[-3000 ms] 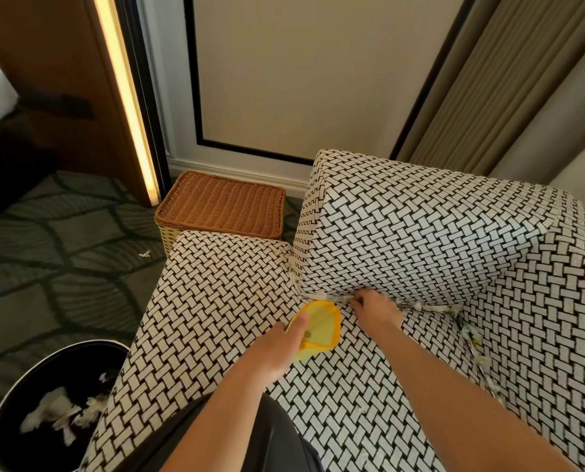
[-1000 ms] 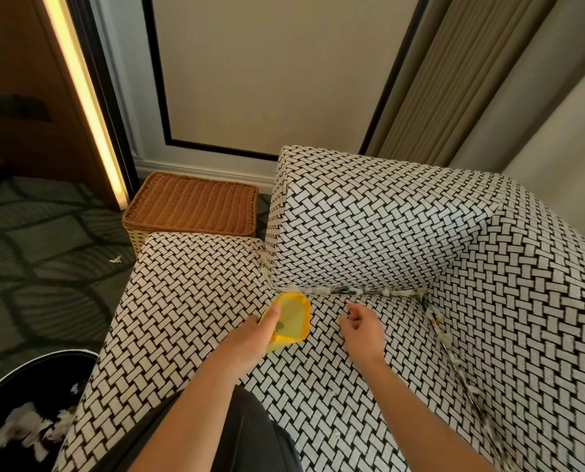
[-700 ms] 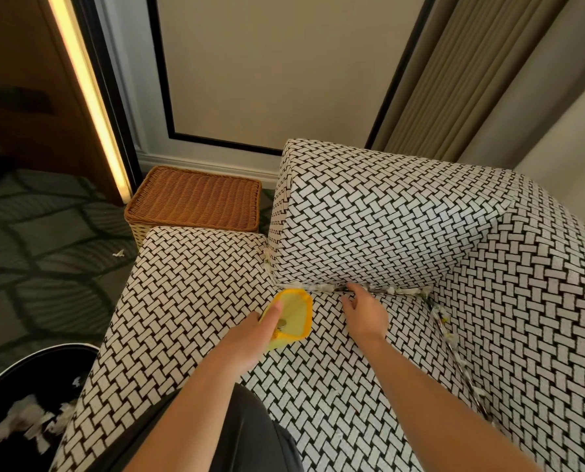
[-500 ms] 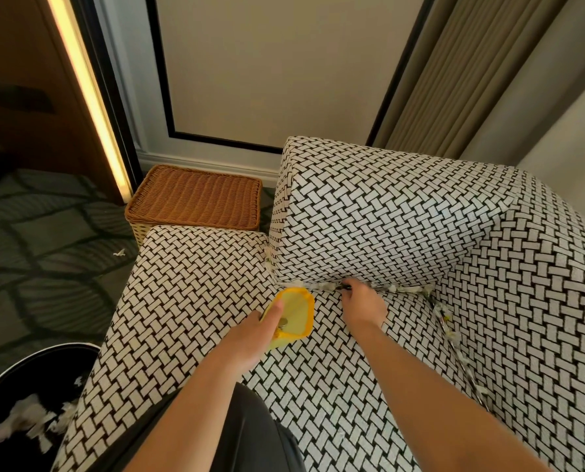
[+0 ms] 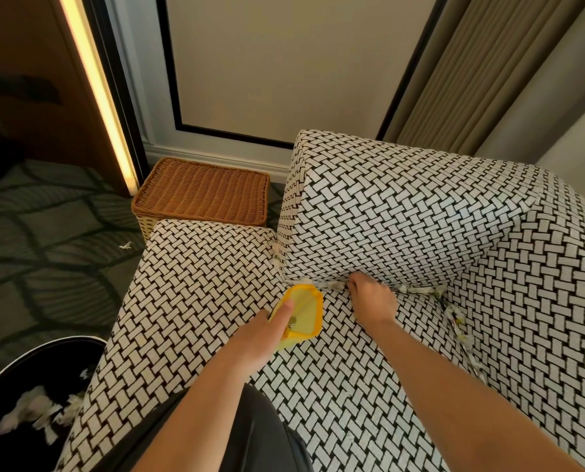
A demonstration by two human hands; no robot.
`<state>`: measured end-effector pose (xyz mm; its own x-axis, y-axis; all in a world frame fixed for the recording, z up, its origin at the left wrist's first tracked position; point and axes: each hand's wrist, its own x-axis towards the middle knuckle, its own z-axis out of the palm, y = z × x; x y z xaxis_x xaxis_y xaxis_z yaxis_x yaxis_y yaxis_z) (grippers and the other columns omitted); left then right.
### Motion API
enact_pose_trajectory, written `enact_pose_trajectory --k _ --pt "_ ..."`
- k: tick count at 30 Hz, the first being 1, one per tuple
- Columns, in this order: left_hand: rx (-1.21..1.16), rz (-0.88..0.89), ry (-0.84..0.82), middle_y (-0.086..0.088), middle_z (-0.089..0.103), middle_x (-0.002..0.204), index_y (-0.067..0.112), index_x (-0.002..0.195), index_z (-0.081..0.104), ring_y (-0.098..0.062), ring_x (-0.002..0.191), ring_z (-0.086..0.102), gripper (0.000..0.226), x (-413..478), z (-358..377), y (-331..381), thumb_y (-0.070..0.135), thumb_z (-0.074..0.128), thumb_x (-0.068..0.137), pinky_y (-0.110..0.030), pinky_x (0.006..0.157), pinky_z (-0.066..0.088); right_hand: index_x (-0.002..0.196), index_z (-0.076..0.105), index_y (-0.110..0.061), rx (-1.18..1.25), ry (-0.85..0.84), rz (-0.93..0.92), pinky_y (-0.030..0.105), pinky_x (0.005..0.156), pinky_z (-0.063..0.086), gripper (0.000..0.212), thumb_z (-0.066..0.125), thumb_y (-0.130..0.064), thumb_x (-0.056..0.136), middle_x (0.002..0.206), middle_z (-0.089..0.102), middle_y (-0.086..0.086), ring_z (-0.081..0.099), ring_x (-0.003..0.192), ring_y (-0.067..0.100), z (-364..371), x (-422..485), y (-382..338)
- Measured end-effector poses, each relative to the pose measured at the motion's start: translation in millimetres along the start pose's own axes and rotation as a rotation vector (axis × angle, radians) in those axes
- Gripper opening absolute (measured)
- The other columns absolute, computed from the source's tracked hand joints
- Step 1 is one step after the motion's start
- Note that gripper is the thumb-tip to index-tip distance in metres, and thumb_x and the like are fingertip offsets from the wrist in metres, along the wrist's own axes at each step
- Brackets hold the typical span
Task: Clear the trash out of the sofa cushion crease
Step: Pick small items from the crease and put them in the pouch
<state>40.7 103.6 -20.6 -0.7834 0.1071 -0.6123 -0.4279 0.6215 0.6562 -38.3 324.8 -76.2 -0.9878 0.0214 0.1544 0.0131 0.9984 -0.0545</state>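
Head view. Left grip (image 5: 257, 338) closed round a yellow scoop (image 5: 305, 310), thumb laid along its upper face, open mouth pointing at the crease and resting on the seat cushion (image 5: 196, 301); small round grey item inside the scoop, too small to identify. Right grip (image 5: 372, 301) just right of the scoop, knuckles up, fingers curled and tucked in where the seat cushion meets the back cushion (image 5: 403, 216); fingertips hidden in the crease, so cannot tell whether anything is pinched. Trash (image 5: 420, 289): shredded white paper flecked with green, wedged along the crease from the right grip to the inner corner, then down the side crease between the seat cushion and the arm cushion (image 5: 539, 318); a few more shreds beside the scoop and at the left end of the back cushion. Both cushions and arm in black-and-white woven print. Black round bin (image 5: 46, 349) at lower left on the patterned carpet (image 5: 46, 274), white paper scraps (image 5: 29, 410) inside. One loose scrap (image 5: 125, 246) on the carpet. Lidded wicker basket (image 5: 202, 195) just beyond the seat's far end. Lit vertical strip (image 5: 97, 93) at upper left; pleated curtain (image 5: 471, 73) at upper right.
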Motion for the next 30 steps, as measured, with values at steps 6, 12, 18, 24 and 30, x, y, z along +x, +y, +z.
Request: enact_pose_trajectory --k 6,12,18,24,30 --pt "0.008 0.014 -0.004 -0.012 0.052 0.122 0.016 0.137 0.034 -0.029 0.111 0.053 0.084 5.3 2.2 -2.7 0.075 0.008 0.083 -0.046 0.098 0.044 0.088 0.05 -0.014 0.593 0.103 0.258 0.02 0.044 0.035 0.013 0.045 -0.021 0.096 0.071 0.056 -0.003 0.045 0.052 0.012 -2.2 -38.6 -13.6" --pt "0.036 0.049 0.019 0.001 0.048 0.087 0.017 0.131 0.038 -0.012 0.078 0.05 0.076 -3.5 2.9 3.2 0.07 0.007 0.087 -0.033 0.078 0.046 0.087 0.054 -0.009 1.167 0.184 0.274 0.019 0.064 0.049 0.012 0.044 -0.009 0.095 0.082 0.063 0.005 0.057 0.07 0.014 -57.9 -94.4 -64.5" --pt "0.058 0.053 0.013 -0.003 0.052 0.094 0.02 0.125 0.042 -0.015 0.084 0.052 0.074 -8.2 2.5 6.0 0.07 0.005 0.087 -0.035 0.083 0.047 0.091 0.061 -0.029 1.123 0.127 0.109 0.013 0.062 0.045 0.019 0.049 -0.015 0.094 0.086 0.063 -0.009 0.055 0.072 0.001 -72.3 -97.4 -85.8" --pt "0.066 0.067 0.014 -0.003 0.05 0.092 0.017 0.125 0.04 -0.015 0.082 0.052 0.07 -8.2 1.9 6.3 0.067 0.005 0.089 -0.035 0.084 0.047 0.116 0.058 -0.013 0.764 0.11 0.428 0.011 0.054 0.039 0.025 0.054 -0.021 0.092 0.096 0.055 0.001 0.047 0.067 0.005 -19.9 -74.1 -23.4" --pt "0.034 0.046 0.007 -0.005 0.05 0.104 0.019 0.137 0.033 -0.017 0.088 0.053 0.074 -3.2 1.9 5.8 0.068 0.006 0.088 -0.039 0.091 0.047 0.124 0.054 -0.017 0.236 0.07 0.258 0.022 0.054 0.044 0.033 0.054 -0.027 0.092 0.121 0.058 0.001 0.065 0.084 0.018 -4.2 -46.2 4.1"
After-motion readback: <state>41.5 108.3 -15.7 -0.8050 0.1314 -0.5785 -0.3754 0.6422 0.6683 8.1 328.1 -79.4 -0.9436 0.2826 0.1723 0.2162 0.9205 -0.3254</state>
